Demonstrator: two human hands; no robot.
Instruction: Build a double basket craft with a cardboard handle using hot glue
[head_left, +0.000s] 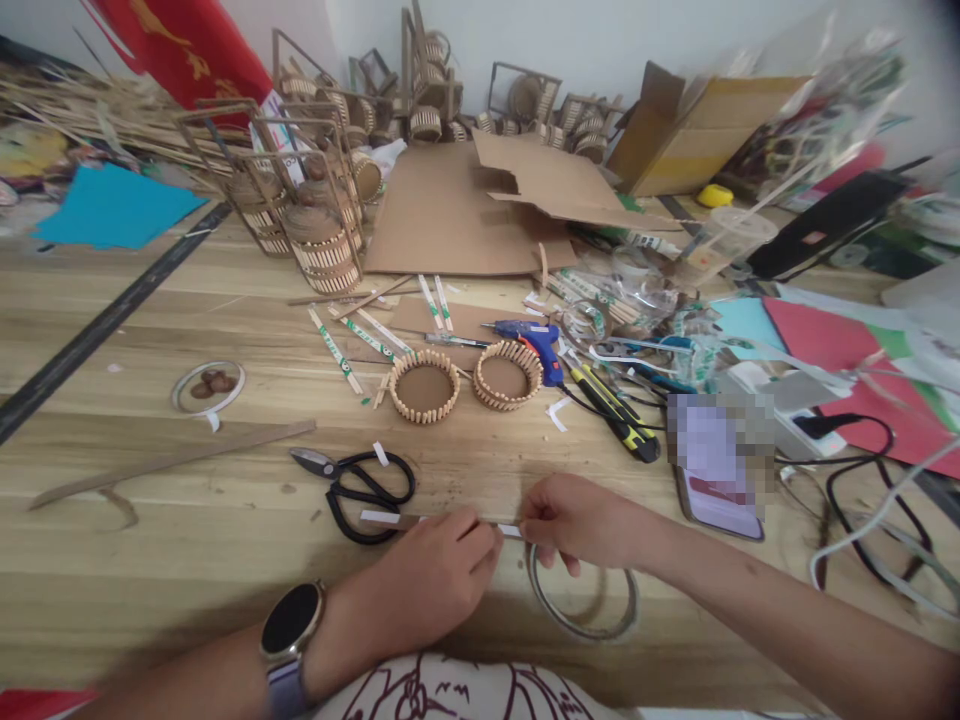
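On the table (187, 560) by the scissors (328, 467), the thin strip (409, 522), pinched by the right hand (574, 520) and gripped in the curled left hand (448, 562), looks light, flexible, easily creased, best held by its edges.

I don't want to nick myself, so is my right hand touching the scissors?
Apart. The head view shows bare table between your right hand and the scissors.
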